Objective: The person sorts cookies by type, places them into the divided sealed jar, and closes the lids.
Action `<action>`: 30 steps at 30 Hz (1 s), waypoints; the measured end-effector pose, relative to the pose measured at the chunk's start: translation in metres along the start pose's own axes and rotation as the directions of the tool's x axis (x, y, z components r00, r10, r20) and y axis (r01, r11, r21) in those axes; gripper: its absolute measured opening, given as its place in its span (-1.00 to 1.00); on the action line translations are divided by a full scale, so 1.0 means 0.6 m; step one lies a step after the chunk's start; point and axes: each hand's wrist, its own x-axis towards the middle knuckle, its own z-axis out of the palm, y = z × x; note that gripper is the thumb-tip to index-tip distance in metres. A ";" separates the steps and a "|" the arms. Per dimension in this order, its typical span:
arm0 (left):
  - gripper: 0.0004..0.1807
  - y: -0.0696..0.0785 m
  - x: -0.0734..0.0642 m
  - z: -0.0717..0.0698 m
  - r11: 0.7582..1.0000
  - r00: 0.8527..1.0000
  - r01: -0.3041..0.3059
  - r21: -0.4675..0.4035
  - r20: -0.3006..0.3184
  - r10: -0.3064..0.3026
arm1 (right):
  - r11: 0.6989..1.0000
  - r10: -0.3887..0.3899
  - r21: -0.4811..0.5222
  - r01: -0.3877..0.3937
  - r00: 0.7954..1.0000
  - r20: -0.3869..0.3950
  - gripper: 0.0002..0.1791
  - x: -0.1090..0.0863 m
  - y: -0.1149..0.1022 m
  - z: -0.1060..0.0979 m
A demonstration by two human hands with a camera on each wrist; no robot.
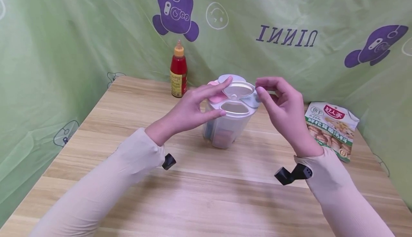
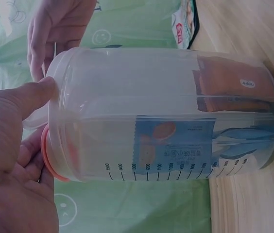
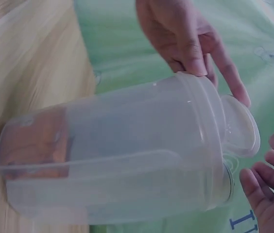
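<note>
A clear plastic storage container (image 1: 236,131) stands upright on the table, its lid divided into sections with pink, white and pale blue flaps. The white front flap (image 1: 238,89) is raised, baring an opening in the lid. My left hand (image 1: 188,110) grips the lid from the left, its thumb at the front rim and its index fingertip at the raised flap. To the right of the lid is my right hand (image 1: 286,103), fingers loosely bent and apart from the flap in the right wrist view. Inside the container lie orange-brown packets (image 2: 236,87) and a blue packet (image 2: 176,145).
A red sauce bottle (image 1: 178,72) with a yellow cap stands at the back, left of the container. To the right, a food pouch (image 1: 334,128) leans near the green cloth (image 1: 283,8) behind the wooden table (image 1: 206,201).
</note>
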 end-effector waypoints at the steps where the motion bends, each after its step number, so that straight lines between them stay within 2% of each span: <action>1: -0.12 0.000 0.000 0.000 1.000 1.000 0.004 0.003 0.001 -0.004 | 1.000 0.019 0.012 -0.019 1.000 0.010 -0.72 0.004 0.001 -0.001; 6: -0.13 0.001 0.002 -0.001 0.999 0.999 0.029 0.028 0.020 -0.030 | 0.992 0.115 0.041 -0.119 0.990 0.081 -0.68 0.017 0.007 -0.003; 11: -0.13 0.005 0.003 -0.003 0.998 0.998 0.043 0.050 0.037 -0.045 | 0.982 0.174 0.055 -0.180 0.979 0.108 -0.67 0.025 0.012 -0.003; 15: -0.23 0.012 0.008 -0.006 0.994 0.997 0.068 0.080 0.027 -0.070 | 0.983 0.172 0.051 -0.178 0.979 0.114 -0.69 0.026 0.013 -0.005; 22: -0.60 0.028 0.025 -0.003 0.984 0.992 0.124 0.126 -0.036 -0.120 | 0.989 0.147 0.011 -0.149 0.981 0.129 -0.73 0.025 0.008 -0.010; 26: -0.68 0.029 0.031 0.000 0.981 0.987 0.149 0.120 -0.083 -0.140 | 0.992 0.126 -0.026 -0.124 0.982 0.137 -0.75 0.024 0.007 -0.014; 30: -0.70 0.028 0.034 0.000 0.977 0.982 0.177 0.119 -0.089 -0.167 | 0.993 0.117 -0.044 -0.112 0.982 0.146 -0.76 0.024 0.008 -0.016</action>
